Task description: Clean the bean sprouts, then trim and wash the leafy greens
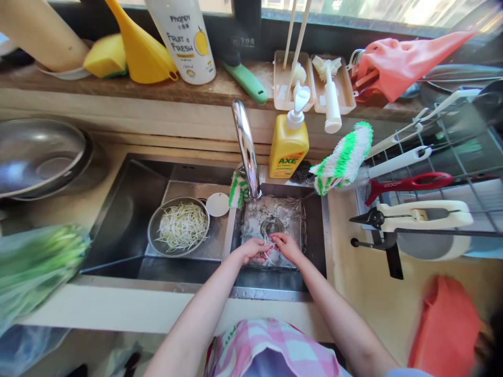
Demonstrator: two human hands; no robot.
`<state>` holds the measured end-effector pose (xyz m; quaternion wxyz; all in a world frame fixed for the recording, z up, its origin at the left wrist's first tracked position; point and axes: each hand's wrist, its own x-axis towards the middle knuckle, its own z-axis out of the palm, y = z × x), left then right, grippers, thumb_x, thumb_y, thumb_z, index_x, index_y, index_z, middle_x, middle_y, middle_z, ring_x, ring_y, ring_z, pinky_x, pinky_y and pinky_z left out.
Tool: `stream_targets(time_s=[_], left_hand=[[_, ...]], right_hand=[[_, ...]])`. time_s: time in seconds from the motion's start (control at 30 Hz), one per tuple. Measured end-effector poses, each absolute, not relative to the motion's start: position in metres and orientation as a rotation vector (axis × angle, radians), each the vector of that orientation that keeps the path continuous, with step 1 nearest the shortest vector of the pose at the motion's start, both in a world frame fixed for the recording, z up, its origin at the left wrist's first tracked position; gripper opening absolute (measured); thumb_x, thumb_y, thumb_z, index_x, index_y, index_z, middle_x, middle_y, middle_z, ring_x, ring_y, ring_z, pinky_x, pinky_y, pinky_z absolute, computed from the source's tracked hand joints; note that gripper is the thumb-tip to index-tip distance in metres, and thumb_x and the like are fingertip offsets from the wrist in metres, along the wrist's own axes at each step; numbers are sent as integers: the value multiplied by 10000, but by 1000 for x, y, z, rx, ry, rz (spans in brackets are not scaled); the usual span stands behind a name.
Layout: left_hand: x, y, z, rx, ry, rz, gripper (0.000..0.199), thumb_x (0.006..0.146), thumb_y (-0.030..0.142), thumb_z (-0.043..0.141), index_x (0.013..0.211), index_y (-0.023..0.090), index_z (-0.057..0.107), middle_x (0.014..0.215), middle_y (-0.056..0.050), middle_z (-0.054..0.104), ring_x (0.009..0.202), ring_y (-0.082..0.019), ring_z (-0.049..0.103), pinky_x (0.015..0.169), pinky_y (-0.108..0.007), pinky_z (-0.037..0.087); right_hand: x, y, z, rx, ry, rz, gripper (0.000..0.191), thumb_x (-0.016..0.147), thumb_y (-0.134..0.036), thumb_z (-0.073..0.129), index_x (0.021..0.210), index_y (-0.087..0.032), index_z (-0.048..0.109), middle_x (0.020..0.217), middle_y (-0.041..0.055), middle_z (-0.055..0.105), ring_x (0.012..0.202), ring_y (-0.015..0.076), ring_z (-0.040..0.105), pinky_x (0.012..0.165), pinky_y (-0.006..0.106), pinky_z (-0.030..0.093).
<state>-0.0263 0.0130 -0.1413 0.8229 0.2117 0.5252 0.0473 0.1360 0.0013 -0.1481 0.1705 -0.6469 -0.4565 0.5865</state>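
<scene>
Over the right basin of the sink (320, 235), my left hand (254, 250) is closed around a few thin white bean sprouts (268, 242). My right hand (286, 247) is just beside it, its fingertips pinched at the same sprouts. Beneath both hands, water lies in the basin around the drain (271, 226). A round metal bowl (151, 230) heaped with bean sprouts (183, 226) stands in the left basin. The chrome faucet (245, 146) rises behind my hands, and no stream shows at its spout.
A yellow soap bottle (288, 149) and a green-and-white cloth (238, 189) are behind the basin. On the right, a wire rack (440, 152) holds scissors (408, 183) and shears (424, 215). A wok (39, 157) and bagged green vegetables (47, 262) lie on the left counter.
</scene>
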Motion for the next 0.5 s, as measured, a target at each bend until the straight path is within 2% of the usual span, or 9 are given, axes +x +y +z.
stream_targets(time_s=[0.13, 0.23, 0.4, 0.5], left_hand=[[-34, 12, -121, 343, 1024, 221, 357, 592, 360, 750, 822, 135, 595, 725, -17, 636, 624, -133, 605, 691, -336, 480], [-37, 11, -107, 279, 987, 351, 325, 654, 347, 715, 853, 142, 562, 808, -39, 646, 661, -140, 625, 685, -336, 500], [-36, 5, -85, 257, 965, 496, 212, 744, 290, 644, 865, 144, 550, 801, -35, 640, 672, -119, 623, 690, -311, 515], [-30, -2, -74, 282, 962, 521, 193, 754, 293, 632, 838, 139, 550, 745, -18, 619, 622, -96, 597, 609, -247, 502]], right_hand=[[144, 2, -133, -1776, -1042, 1650, 330, 841, -347, 400, 1018, -158, 604, 865, 64, 667, 627, 125, 600, 556, 217, 464], [147, -6, -119, -1699, -1000, 1627, 340, 822, -393, 437, 1006, -156, 597, 846, 67, 660, 635, 133, 597, 562, 228, 465], [138, -29, -86, -1563, -1450, 1423, 275, 746, -396, 585, 929, -193, 614, 841, 30, 638, 699, 132, 571, 642, 236, 450], [129, -40, -69, -1603, -1759, 1156, 248, 732, -336, 624, 951, -219, 621, 876, 28, 603, 698, 122, 542, 661, 234, 423]])
